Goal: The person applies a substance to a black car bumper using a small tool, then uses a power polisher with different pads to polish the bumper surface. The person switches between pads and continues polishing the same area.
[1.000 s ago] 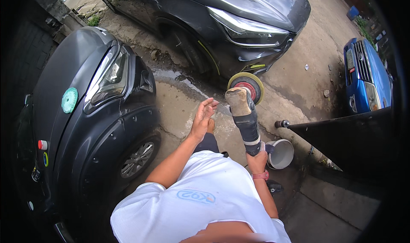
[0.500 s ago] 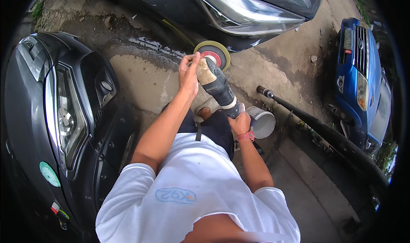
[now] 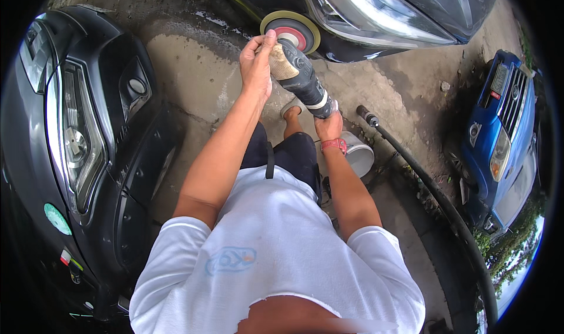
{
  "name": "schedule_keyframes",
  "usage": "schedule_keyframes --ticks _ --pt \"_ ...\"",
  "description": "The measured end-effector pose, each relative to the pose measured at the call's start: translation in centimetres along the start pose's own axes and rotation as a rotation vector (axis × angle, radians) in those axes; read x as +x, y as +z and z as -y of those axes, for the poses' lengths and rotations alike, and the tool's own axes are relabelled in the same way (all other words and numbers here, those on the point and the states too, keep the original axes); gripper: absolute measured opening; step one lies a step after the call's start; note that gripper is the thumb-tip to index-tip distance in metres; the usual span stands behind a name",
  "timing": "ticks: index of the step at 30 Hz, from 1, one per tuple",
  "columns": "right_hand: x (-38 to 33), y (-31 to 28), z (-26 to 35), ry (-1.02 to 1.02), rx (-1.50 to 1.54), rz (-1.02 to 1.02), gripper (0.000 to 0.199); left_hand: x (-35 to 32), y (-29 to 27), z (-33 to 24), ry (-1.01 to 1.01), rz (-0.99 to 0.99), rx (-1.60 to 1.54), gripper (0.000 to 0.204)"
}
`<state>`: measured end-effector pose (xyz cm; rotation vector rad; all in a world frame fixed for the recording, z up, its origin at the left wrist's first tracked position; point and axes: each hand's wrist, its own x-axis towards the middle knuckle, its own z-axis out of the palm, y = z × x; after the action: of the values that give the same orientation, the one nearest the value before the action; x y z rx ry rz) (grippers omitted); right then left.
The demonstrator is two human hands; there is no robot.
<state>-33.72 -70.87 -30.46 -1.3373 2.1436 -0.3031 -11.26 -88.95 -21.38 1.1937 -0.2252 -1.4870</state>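
While the person's white short-sleeved T-shirt (image 3: 276, 257) fills the lower frame, both bare forearms reach forward over dark shorts (image 3: 294, 155). Right hand (image 3: 330, 125), red band at wrist, is wrapped closed around the rear body of a black cylindrical electric polishing machine (image 3: 302, 78). Left hand (image 3: 257, 64) is further up, fingers curled closed on the polisher's head, where a beige patch shows; thumb tip up near the disc. Polisher runs diagonally from right hand up-left, held off the ground in front of the person. Its round pad (image 3: 292, 31), yellow-green rim with red centre, is at the far end, facing the camera, just beside the front bumper of a dark grey car (image 3: 382, 17) at top; contact cannot be told. One foot (image 3: 291, 108) shows below the tool on the stained concrete ground (image 3: 194, 70). Grey round plastic bucket (image 3: 358, 155) sits just right of the right wrist. Thick black hose (image 3: 435, 199) curves from near the bucket down the right side. Black car front (image 3: 76, 146) with headlight and green round sticker takes the left side. Blue car (image 3: 502, 128) is far right, well apart.
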Motion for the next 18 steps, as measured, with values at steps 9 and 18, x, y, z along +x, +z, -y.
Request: schedule_keyframes --ticks 9,18 --pt "1.0 -0.6 0.9 -0.061 -0.112 0.019 0.049 1.2 -1.7 -0.4 0.013 -0.129 -0.080 0.031" --pt "-4.4 -9.4 -6.4 0.019 -0.140 0.092 0.053 -5.6 4.0 7.7 -0.171 -0.013 -0.135 0.030"
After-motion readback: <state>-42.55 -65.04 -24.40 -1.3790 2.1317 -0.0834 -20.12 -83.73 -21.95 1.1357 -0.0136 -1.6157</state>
